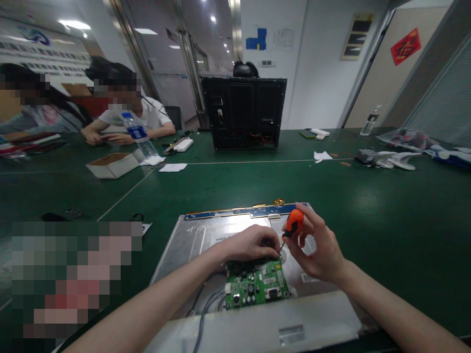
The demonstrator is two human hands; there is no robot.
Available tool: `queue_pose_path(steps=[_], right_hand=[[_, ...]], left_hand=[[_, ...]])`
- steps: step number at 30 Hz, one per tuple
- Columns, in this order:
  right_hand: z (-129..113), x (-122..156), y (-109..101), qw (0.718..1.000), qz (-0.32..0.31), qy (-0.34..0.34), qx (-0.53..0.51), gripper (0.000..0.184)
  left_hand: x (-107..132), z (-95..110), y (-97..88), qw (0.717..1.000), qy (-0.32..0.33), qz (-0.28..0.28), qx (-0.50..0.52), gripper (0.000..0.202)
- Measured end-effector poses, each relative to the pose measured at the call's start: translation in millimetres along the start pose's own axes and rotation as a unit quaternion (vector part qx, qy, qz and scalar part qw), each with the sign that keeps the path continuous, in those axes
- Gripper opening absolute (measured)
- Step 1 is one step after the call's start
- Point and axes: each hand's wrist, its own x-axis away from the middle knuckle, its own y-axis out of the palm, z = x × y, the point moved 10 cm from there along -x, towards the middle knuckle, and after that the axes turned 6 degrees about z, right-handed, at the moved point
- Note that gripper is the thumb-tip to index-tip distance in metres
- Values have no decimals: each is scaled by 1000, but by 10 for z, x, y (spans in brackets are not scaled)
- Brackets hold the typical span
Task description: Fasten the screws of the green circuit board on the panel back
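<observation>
My right hand grips an orange and black screwdriver, its thin shaft slanting down to the upper right corner of a green circuit board. At that same corner, my left hand has its thumb and fingers pinched together by the screwdriver tip. What those fingers hold, if anything, is hidden. The board lies on the metal back of a flat display panel, which has a blue strip along its far edge. Grey cables run beside the board's left side.
Beyond the panel stands a black monitor housing on the green table. An open white box and a water bottle are at left. Plastic parts and another bottle lie right. Two people sit at far left.
</observation>
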Motion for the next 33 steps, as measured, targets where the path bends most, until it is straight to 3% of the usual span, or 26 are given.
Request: queue_pose_path(steps=[23, 33], right_hand=[[-32, 9, 20, 1000, -2, -18, 12, 72], [-27, -10, 22, 1000, -11, -12, 12, 72]], left_hand=[[11, -22, 1, 1000, -5, -7, -7, 17], [11, -27, 8, 1000, -4, -9, -16, 10]])
